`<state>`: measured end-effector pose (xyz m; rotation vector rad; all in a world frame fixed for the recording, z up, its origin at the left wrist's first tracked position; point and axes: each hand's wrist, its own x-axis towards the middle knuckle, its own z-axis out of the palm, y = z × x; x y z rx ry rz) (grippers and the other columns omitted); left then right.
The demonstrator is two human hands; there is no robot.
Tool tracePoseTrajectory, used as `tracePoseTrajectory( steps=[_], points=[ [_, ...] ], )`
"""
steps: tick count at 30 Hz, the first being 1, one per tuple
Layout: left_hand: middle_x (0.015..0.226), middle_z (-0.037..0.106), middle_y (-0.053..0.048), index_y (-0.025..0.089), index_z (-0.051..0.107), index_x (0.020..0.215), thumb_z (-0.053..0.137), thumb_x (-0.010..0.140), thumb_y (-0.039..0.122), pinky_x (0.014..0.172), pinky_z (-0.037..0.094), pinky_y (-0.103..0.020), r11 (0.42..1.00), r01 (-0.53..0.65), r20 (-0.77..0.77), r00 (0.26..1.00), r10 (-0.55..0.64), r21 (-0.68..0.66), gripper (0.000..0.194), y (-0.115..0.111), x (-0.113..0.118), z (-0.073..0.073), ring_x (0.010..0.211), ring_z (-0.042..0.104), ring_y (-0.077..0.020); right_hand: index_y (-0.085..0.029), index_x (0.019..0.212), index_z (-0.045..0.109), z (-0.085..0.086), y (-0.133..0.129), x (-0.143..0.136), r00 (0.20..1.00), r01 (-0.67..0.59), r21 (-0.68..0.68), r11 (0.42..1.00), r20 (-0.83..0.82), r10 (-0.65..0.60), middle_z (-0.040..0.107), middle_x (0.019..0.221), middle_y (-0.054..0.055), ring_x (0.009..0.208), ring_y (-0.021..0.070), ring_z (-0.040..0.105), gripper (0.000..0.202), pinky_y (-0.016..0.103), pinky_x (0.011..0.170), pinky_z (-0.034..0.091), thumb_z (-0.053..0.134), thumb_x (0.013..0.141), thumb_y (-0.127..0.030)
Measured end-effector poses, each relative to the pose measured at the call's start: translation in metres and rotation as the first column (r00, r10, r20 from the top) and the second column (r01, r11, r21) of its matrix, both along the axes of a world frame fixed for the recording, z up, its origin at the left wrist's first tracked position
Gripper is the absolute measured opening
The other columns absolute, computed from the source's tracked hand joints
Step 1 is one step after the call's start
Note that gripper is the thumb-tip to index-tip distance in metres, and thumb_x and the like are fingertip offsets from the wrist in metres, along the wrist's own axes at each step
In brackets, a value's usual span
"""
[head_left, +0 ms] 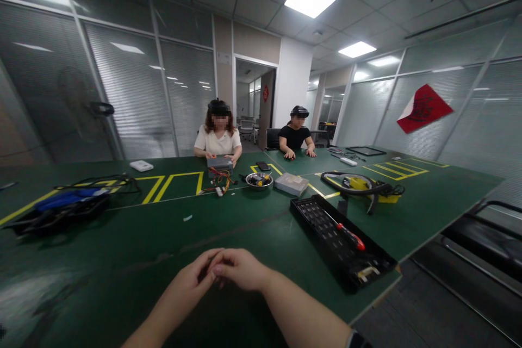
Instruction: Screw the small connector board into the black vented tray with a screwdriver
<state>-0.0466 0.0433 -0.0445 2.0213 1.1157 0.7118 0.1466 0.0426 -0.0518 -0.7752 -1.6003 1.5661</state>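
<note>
Near the front of the green table (155, 261), my left hand (194, 274) and my right hand (242, 269) are brought together, fingers curled and overlapping. Both look closed, and no object shows between them. To the right of my hands lies a long black tray (314, 231), set at an angle by the table's right edge. A screwdriver (351, 235) with a red handle rests across it. Beyond my hands stands a metal bowl (259, 185) with small dark and yellow items in it. Beside the bowl is a flat grey metal box (291, 184).
Across the table, one person (218, 141) handles a grey box (220, 165) with coloured wires (221, 178). Another person (296, 133) rests both hands on the table. A black cable coil (346, 184) lies right; a blue-and-black bundle (67, 201) lies left. A chair (489, 236) stands at the right.
</note>
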Motion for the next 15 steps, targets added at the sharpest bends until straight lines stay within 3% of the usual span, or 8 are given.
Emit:
tracePoseTrajectory(
  steps=[15],
  points=[
    [0.124, 0.067, -0.009, 0.024, 0.055, 0.137, 0.051, 0.092, 0.046, 0.096, 0.05, -0.038, 1.0, -0.024, 0.026, 0.999, 0.023, 0.018, 0.05, -0.0005, -0.0002, 0.0002, 0.107, 0.066, -0.0258, -0.014, 0.104, 0.067, -0.0005, 0.0021, -0.0055, 0.999, 0.026, -0.027, 0.999, -0.031, -0.027, 0.064, 0.076, -0.001, 0.066, 0.0099, 0.06, 0.056, 0.026, 0.064, 0.05, 0.077, 0.07, -0.058]
  ],
)
